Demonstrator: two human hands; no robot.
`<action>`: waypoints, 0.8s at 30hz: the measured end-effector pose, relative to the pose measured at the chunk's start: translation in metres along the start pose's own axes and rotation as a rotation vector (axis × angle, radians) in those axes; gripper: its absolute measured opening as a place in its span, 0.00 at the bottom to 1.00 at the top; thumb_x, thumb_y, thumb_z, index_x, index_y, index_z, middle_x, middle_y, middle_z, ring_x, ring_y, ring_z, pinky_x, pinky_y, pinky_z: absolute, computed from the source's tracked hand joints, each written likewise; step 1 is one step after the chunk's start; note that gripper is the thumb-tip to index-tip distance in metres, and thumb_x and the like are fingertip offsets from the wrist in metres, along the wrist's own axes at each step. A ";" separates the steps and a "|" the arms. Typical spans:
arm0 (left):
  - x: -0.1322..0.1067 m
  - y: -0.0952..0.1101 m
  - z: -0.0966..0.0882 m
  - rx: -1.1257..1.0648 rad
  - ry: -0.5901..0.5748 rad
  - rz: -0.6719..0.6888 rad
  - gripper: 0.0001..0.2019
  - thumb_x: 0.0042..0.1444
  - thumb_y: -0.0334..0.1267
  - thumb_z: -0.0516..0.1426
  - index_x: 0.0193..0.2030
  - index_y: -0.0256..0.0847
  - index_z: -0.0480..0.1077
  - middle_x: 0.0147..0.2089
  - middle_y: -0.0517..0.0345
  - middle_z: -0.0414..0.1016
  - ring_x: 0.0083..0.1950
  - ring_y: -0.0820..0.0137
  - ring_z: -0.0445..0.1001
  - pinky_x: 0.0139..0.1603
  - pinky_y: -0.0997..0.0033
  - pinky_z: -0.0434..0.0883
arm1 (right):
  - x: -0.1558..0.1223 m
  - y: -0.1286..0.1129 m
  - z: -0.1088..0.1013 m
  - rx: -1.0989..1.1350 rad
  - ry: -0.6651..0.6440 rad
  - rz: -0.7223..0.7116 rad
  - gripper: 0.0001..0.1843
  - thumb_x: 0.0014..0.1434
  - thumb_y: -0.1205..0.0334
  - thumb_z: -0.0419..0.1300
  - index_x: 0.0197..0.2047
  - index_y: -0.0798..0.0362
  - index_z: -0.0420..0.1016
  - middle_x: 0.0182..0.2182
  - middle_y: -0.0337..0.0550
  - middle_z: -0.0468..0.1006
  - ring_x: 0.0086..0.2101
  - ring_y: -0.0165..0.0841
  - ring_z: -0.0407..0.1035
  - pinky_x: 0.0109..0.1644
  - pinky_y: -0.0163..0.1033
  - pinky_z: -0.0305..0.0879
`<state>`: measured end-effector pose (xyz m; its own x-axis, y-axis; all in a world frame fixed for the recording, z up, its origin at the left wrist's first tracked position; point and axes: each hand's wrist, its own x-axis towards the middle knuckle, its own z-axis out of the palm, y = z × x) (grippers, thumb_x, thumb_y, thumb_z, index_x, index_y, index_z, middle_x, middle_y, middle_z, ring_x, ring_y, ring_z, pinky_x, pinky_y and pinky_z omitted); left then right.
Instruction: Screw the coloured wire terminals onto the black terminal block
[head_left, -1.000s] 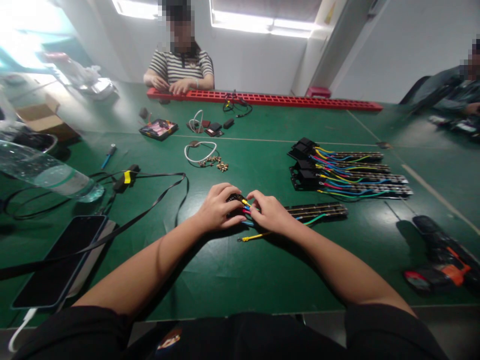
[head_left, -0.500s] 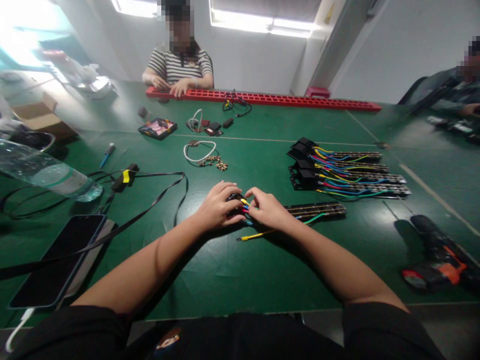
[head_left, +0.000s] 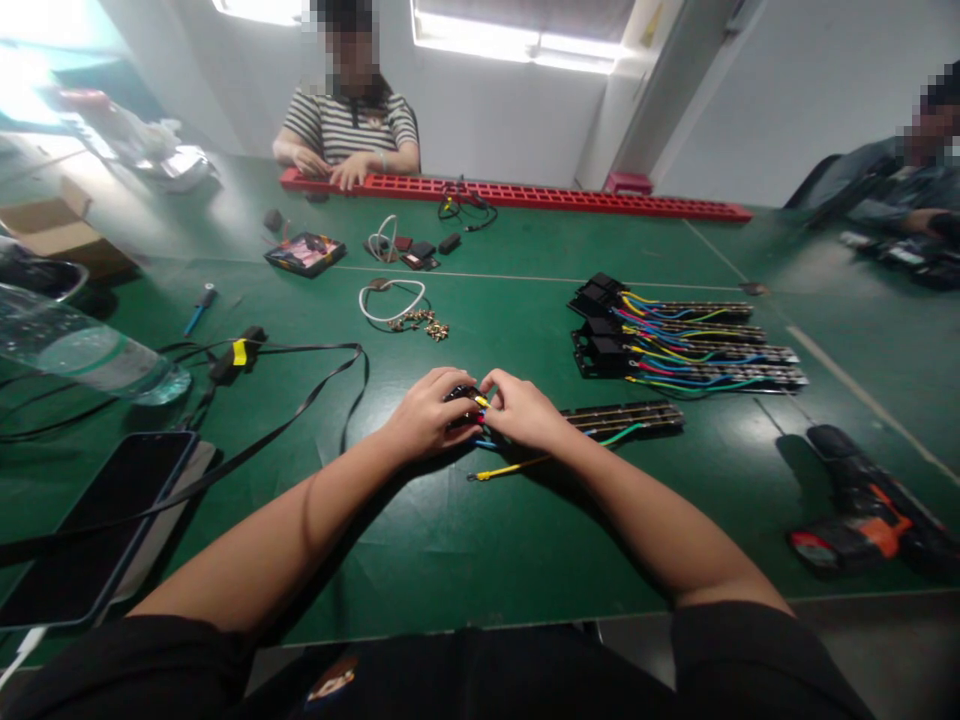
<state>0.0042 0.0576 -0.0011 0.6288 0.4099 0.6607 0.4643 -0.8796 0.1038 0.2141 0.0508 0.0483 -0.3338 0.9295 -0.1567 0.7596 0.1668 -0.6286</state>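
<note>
A long black strip assembly (head_left: 626, 418) with coloured wires lies on the green table in front of me. My left hand (head_left: 429, 415) is wrapped round its black left end, fingers curled over the top. Beside it, the thumb and fingertips of my right hand (head_left: 523, 412) pinch a yellow-ended wire (head_left: 482, 402) at that end. Red and blue wires show in part between the hands. A loose yellow wire (head_left: 504, 469) with a ring terminal sticks out below my right hand. The middle of the assembly is hidden by my right hand.
Several similar wired assemblies (head_left: 690, 345) lie at right, with a power drill (head_left: 862, 510) nearer. Small brass screws (head_left: 431, 325) and a white cable loop (head_left: 391, 300) sit ahead. A phone (head_left: 97, 530), black cable and plastic bottle (head_left: 105, 355) lie left. A person sits beyond a red rail (head_left: 555, 198).
The whole view has shifted a little, so things on the table appear slightly further left. Both hands keep their hold at the assembly's left end, with only slight finger movement.
</note>
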 end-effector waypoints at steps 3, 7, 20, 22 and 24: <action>0.000 0.000 0.000 -0.007 0.007 0.006 0.09 0.63 0.42 0.62 0.44 0.39 0.77 0.54 0.42 0.73 0.58 0.55 0.72 0.58 0.51 0.77 | 0.001 0.001 0.001 0.034 0.003 0.017 0.18 0.52 0.66 0.65 0.47 0.49 0.70 0.28 0.33 0.77 0.29 0.29 0.68 0.32 0.33 0.53; 0.000 0.001 0.000 -0.012 0.000 -0.011 0.09 0.63 0.43 0.62 0.44 0.41 0.77 0.53 0.44 0.73 0.58 0.55 0.72 0.58 0.53 0.76 | 0.003 0.004 0.003 0.087 0.010 0.021 0.20 0.51 0.67 0.65 0.47 0.50 0.69 0.28 0.32 0.76 0.29 0.29 0.68 0.32 0.33 0.54; 0.001 0.002 0.000 -0.011 0.007 0.012 0.09 0.62 0.41 0.62 0.44 0.38 0.76 0.53 0.41 0.73 0.57 0.53 0.73 0.56 0.50 0.76 | 0.008 0.012 0.008 0.251 -0.005 -0.009 0.22 0.48 0.71 0.64 0.46 0.51 0.64 0.24 0.28 0.72 0.25 0.26 0.65 0.30 0.31 0.54; 0.001 0.002 -0.001 -0.019 0.011 0.014 0.09 0.62 0.41 0.62 0.44 0.38 0.76 0.53 0.41 0.73 0.57 0.53 0.73 0.56 0.50 0.77 | 0.009 0.013 0.009 0.273 -0.008 -0.012 0.22 0.48 0.71 0.64 0.46 0.51 0.64 0.24 0.27 0.72 0.24 0.26 0.65 0.30 0.30 0.54; 0.001 0.002 -0.001 -0.028 0.018 0.019 0.09 0.62 0.41 0.62 0.45 0.38 0.76 0.53 0.41 0.73 0.57 0.53 0.73 0.56 0.50 0.77 | 0.009 0.014 0.010 0.294 -0.012 -0.015 0.22 0.49 0.70 0.64 0.46 0.50 0.63 0.23 0.27 0.71 0.24 0.26 0.65 0.29 0.30 0.55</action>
<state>0.0050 0.0562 0.0004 0.6263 0.3885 0.6759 0.4346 -0.8938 0.1110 0.2164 0.0587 0.0304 -0.3516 0.9234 -0.1539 0.5608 0.0762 -0.8245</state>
